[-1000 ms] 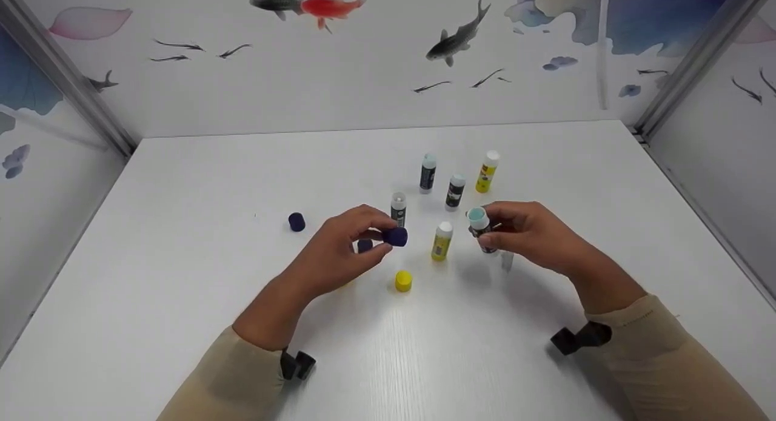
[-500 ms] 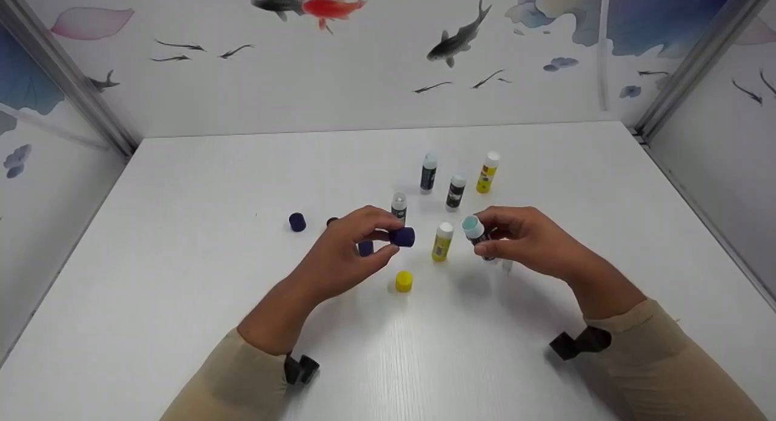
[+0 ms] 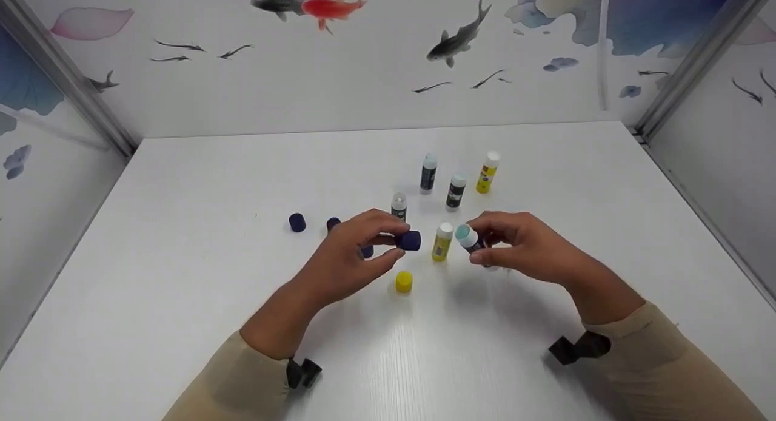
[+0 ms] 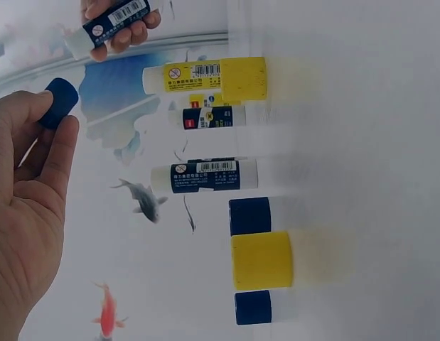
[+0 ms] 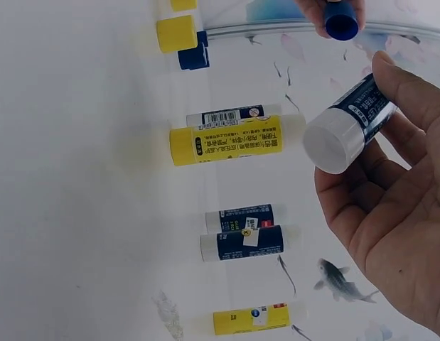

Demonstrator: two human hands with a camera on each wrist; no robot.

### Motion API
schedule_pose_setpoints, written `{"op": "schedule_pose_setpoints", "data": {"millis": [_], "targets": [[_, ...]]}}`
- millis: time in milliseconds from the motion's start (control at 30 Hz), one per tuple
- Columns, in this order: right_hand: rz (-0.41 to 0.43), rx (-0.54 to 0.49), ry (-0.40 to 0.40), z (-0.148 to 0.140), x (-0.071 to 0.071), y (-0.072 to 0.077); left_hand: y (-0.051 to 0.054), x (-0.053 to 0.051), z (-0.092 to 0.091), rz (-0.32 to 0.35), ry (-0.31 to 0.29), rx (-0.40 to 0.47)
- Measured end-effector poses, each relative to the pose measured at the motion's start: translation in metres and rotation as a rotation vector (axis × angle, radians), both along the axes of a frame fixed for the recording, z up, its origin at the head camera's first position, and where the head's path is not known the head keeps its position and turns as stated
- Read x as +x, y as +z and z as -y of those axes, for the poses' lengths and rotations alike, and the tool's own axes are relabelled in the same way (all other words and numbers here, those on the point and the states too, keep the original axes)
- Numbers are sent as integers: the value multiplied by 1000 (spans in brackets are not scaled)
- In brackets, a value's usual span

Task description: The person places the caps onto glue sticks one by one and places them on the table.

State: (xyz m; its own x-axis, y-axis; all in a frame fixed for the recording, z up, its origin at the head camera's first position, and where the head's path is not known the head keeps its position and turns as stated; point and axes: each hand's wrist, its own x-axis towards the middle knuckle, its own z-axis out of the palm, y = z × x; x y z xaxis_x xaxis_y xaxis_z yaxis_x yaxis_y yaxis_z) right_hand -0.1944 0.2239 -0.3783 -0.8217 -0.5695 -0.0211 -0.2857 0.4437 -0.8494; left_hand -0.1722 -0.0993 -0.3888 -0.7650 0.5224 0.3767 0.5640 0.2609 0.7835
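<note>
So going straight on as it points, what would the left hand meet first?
Probably the glue stick in the right hand; the standing yellow stick, between in the head view, looks lower, though depth is unclear.

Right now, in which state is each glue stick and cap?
Held glue stick: uncapped, tilted, in right hand
Held blue cap: off, in left hand
Standing dark glue sticks: upright, uncapped
Yellow glue sticks: upright, uncapped
Other blue caps: off, on table
Yellow caps: off, on table

Six glue sticks (image 5: 362, 110), four navy caps (image 3: 410, 241), two yellow caps (image 3: 404, 282), one clear object (image 5: 168, 317).
</note>
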Motion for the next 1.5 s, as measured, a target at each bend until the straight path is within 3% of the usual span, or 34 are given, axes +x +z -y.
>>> {"op": "schedule_pose_setpoints", "data": {"millis": [300, 1133, 1500], "targets": [[-60, 36, 27, 4, 3, 0, 3, 3, -3, -6, -13, -16], [-71, 71, 101, 14, 10, -2, 6, 10, -10, 7, -83, 11], [-89, 33, 143, 17, 15, -2, 6, 13, -13, -6, -141, 32]]}}
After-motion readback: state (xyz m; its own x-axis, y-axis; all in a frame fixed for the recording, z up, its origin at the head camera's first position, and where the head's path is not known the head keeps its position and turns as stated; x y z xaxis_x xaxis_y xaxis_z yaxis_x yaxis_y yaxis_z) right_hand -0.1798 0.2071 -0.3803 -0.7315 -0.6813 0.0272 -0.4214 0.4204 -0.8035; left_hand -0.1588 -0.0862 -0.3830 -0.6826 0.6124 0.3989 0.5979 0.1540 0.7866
